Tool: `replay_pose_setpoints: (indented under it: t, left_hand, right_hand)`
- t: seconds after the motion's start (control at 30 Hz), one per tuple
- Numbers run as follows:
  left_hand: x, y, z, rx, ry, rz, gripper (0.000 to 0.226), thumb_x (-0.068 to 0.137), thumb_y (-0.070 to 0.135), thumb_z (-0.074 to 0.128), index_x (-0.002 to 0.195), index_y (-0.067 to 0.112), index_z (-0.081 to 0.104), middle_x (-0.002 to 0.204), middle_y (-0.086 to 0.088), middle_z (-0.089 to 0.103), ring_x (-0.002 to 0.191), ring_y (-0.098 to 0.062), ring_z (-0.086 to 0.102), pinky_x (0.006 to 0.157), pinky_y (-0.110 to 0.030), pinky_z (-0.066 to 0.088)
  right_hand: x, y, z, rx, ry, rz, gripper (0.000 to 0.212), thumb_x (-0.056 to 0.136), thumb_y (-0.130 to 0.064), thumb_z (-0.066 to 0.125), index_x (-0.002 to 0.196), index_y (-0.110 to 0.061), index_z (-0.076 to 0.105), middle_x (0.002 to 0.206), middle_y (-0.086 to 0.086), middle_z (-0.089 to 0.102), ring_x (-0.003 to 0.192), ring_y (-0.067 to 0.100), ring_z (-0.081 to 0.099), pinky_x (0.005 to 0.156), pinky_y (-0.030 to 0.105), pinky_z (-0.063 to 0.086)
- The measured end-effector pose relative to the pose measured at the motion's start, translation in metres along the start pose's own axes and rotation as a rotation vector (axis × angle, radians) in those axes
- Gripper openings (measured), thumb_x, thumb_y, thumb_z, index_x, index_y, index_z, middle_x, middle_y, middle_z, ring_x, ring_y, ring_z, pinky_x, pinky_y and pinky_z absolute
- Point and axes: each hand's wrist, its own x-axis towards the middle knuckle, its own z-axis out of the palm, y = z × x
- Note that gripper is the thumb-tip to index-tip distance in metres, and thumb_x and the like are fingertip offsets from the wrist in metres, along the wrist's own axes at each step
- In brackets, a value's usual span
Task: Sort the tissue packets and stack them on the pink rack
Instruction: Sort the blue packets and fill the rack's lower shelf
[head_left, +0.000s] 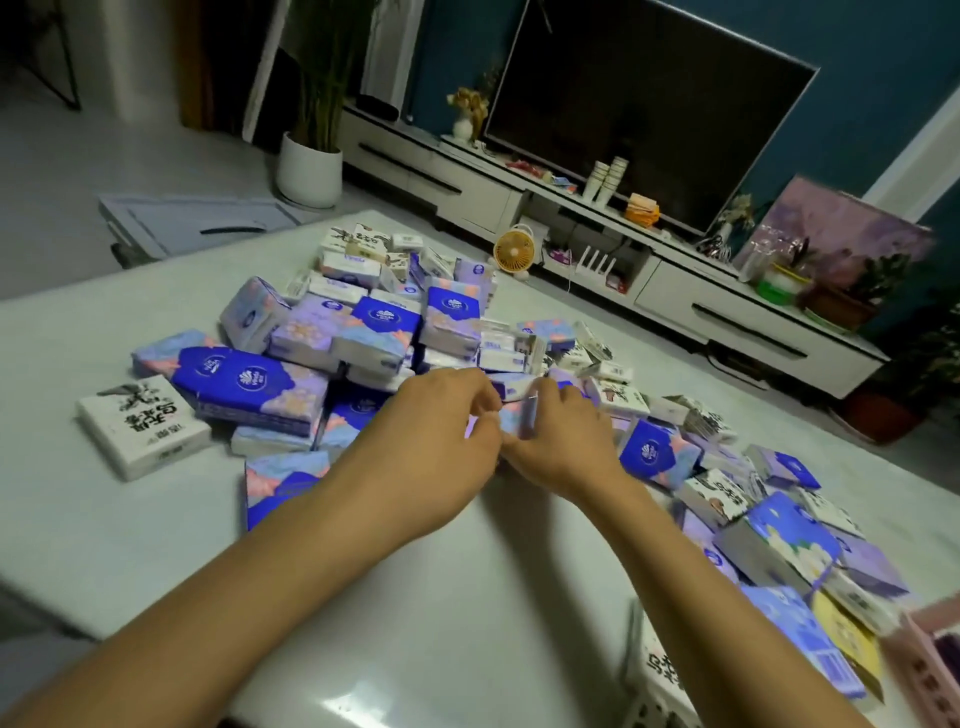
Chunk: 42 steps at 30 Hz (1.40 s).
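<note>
Sorting barely begun: tissue packets (363, 332) heaped mixed across worktop (467, 571). Left hand (447, 415) and right hand (563, 434), fingers (480, 397) curled, pinch one small purple packet (519, 418) mid-pile. Pink rack (927, 675) at lower right; contents unclear.

We see the left hand (441, 415) and the right hand (563, 434) meet over the white tabletop (467, 597). Both pinch one small packet (519, 415), which is blurred. Behind and beside them sprawls a heap of tissue packets (384, 317), blue, lilac and white. A pink rack (924, 670) shows at the lower right corner.
</note>
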Motion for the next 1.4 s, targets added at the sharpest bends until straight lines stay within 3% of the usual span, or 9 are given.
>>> replay_pose_setpoints:
  t: [0.17,0.3,0.43,0.6,0.8,0.9,1.03,1.13,1.4]
  left_hand:
    - [0.003,-0.004,-0.011,-0.155,0.023,-0.136,0.017,0.092,0.03,0.049,0.107,0.023,0.055,0.095,0.009,0.061,0.086,-0.008,0.057,0.074,-0.021,0.044]
    - [0.004,-0.005,-0.014,-0.375,0.001,-0.282,0.033,0.087,0.044,0.05,0.112,0.023,0.052,0.097,0.004,0.062,0.087,-0.014,0.059,0.078,-0.029,0.051]
    - [0.003,-0.005,-0.019,-0.497,0.053,-0.316,0.019,0.087,0.023,0.057,0.106,0.02,0.059,0.093,-0.002,0.066,0.076,-0.012,0.062,0.05,-0.019,0.048]
    - [0.009,-0.011,-0.029,-0.714,0.222,-0.46,0.014,0.087,0.017,0.055,0.1,0.012,0.058,0.084,-0.008,0.063,0.06,-0.018,0.057,0.038,-0.015,0.043]
    - [0.008,-0.009,-0.02,-0.83,0.146,-0.535,0.011,0.084,0.014,0.056,0.074,0.011,0.06,0.076,-0.01,0.064,0.065,-0.023,0.059,0.058,-0.024,0.043]
    - [0.009,-0.008,-0.019,-0.85,0.136,-0.562,0.006,0.084,0.016,0.057,0.08,0.013,0.06,0.083,-0.009,0.066,0.072,-0.022,0.061,0.053,-0.02,0.047]
    - [0.004,-0.004,-0.015,-0.84,0.12,-0.567,0.013,0.085,0.016,0.057,0.072,0.015,0.057,0.073,-0.006,0.06,0.061,-0.015,0.055,0.037,-0.011,0.04]
    - [0.001,-0.001,-0.012,-0.873,0.113,-0.595,0.014,0.084,0.022,0.058,0.072,0.017,0.057,0.073,-0.004,0.059,0.06,-0.013,0.053,0.044,-0.016,0.044]
    - [-0.03,0.025,0.017,-0.757,-0.007,-0.535,0.009,0.09,0.02,0.048,0.097,0.018,0.054,0.087,-0.022,0.065,0.037,-0.008,0.049,0.034,-0.012,0.032]
  right_hand:
    - [-0.021,-0.002,-0.022,0.291,0.024,-0.033,0.076,0.073,-0.05,0.069,0.133,-0.021,0.033,0.13,0.005,0.049,0.113,0.023,0.049,0.091,0.038,0.047]
    - [-0.054,-0.026,-0.057,0.634,-0.094,-0.304,0.083,0.068,-0.023,0.076,0.136,-0.035,0.03,0.123,-0.013,0.047,0.103,-0.008,0.049,0.075,0.003,0.045]
    - [-0.057,-0.047,-0.07,0.602,-0.08,-0.527,0.079,0.067,-0.022,0.081,0.133,-0.032,0.04,0.123,-0.023,0.049,0.109,-0.015,0.046,0.087,-0.002,0.036]
    - [-0.027,-0.03,-0.035,0.749,-0.003,-0.121,0.033,0.082,-0.024,0.068,0.111,-0.02,0.054,0.11,0.001,0.062,0.088,0.007,0.059,0.071,0.02,0.047]
    - [-0.023,-0.035,0.029,0.342,-0.03,-0.097,0.058,0.073,-0.05,0.059,0.12,-0.019,0.045,0.116,0.005,0.053,0.109,0.024,0.049,0.083,0.035,0.045]
    - [-0.022,-0.035,0.035,0.253,0.038,-0.108,0.064,0.062,-0.05,0.043,0.118,-0.02,0.047,0.115,0.005,0.057,0.109,0.028,0.049,0.078,0.033,0.043]
    - [-0.036,-0.024,0.02,0.405,0.041,-0.096,0.053,0.062,-0.047,0.054,0.106,-0.018,0.055,0.104,0.005,0.062,0.097,0.025,0.056,0.072,0.03,0.044]
    - [-0.067,-0.005,-0.006,0.431,0.1,-0.145,0.06,0.061,-0.043,0.056,0.117,-0.021,0.053,0.114,0.004,0.06,0.104,0.021,0.052,0.08,0.027,0.041]
    - [-0.186,0.085,-0.054,0.446,0.25,-0.095,0.044,0.069,-0.048,0.063,0.11,-0.045,0.049,0.114,-0.029,0.049,0.102,-0.006,0.041,0.082,0.001,0.029]
